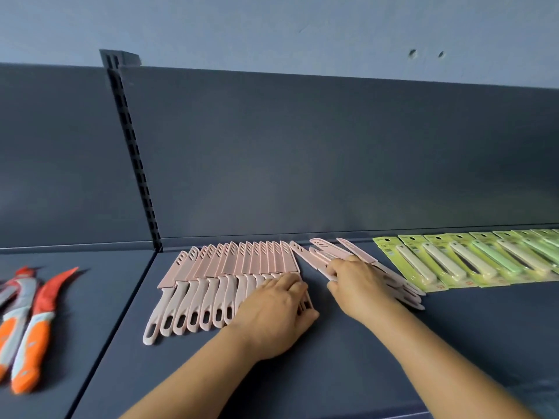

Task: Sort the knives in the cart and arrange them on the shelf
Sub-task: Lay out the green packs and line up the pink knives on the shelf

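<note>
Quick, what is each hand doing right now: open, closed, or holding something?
Left hand: open, resting flat on the neat row of pink knives.
Right hand: closed on loose pink knives.

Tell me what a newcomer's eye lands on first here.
The neat row of pink sheathed knives fanned across the middle of the dark shelf, with the left hand pressed on its right end. Just right, the right hand rests on a loose pink pile; beyond lie green carded knives, and orange-handled knives far left.

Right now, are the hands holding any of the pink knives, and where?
The left hand lies flat on the handles of the neat pink knife row, pressing rather than gripping. The right hand rests on the loose pink knives, fingers curled near the sheaths; a real grip cannot be told.
</note>
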`<state>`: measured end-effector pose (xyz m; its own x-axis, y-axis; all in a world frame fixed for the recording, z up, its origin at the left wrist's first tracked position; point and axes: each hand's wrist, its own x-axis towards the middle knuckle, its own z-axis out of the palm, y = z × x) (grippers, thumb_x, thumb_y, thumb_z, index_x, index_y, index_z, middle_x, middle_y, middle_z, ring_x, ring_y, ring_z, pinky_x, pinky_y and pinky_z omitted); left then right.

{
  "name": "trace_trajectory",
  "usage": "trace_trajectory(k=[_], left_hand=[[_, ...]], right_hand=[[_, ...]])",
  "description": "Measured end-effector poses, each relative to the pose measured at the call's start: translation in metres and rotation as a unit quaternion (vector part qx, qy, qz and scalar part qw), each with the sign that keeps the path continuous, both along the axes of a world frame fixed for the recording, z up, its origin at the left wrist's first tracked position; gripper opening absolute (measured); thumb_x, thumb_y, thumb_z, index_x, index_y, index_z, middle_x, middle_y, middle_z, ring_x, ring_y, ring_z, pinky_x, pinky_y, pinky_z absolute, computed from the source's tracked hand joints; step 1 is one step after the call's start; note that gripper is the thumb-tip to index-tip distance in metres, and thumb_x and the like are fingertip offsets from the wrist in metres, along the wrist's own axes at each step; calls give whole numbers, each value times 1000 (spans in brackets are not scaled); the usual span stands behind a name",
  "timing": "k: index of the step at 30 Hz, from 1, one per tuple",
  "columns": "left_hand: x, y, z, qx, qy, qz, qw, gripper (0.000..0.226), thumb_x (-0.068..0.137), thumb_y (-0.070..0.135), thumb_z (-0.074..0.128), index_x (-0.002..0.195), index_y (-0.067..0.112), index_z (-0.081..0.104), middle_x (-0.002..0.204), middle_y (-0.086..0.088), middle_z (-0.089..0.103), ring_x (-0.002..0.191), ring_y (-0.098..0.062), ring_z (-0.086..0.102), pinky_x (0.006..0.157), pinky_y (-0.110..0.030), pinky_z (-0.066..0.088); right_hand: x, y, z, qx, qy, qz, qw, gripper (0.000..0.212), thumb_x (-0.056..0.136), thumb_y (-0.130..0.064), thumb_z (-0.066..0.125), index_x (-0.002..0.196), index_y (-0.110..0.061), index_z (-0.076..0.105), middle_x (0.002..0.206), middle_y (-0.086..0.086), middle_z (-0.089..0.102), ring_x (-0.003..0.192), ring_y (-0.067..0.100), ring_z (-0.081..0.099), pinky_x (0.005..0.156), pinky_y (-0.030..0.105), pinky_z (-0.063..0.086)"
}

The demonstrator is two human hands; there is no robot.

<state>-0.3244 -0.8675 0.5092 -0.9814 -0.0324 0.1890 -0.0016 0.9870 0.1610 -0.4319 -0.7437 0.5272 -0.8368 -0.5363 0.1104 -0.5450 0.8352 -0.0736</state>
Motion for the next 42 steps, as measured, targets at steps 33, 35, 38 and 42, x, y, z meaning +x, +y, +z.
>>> trace_trajectory(k=[33,35,38,42], left_hand=[[-8,0,0,-12,-14,-30,999,67,96,54,35,151,20,19,158,2,17,146,-14,13,118,-27,6],[-13,2,-1,-20,-28,-32,999,65,97,53,34,150,18,23,158,0,19,146,-15,15,119,-28,7],[-17,5,-3,-28,-31,-29,999,59,96,53,35,144,18,34,153,1,28,142,-17,24,117,-29,14],[-16,7,-5,-24,-32,-24,999,59,97,52,34,146,19,30,155,3,24,143,-16,21,115,-26,11]], right_hand=[[-3,12,4,-104,-38,-63,992,37,96,-19,44,130,-27,54,131,5,49,121,27,43,96,32,39],[-10,25,1,-67,-36,-85,993,37,95,-16,44,129,-29,53,130,6,48,119,27,41,94,32,39],[-15,35,-6,-63,-39,-86,994,26,92,-9,45,106,-24,61,118,6,52,104,26,46,83,31,45],[-16,40,-4,-85,-47,-74,993,23,92,-13,50,104,-26,65,112,2,53,92,22,49,69,27,42]])
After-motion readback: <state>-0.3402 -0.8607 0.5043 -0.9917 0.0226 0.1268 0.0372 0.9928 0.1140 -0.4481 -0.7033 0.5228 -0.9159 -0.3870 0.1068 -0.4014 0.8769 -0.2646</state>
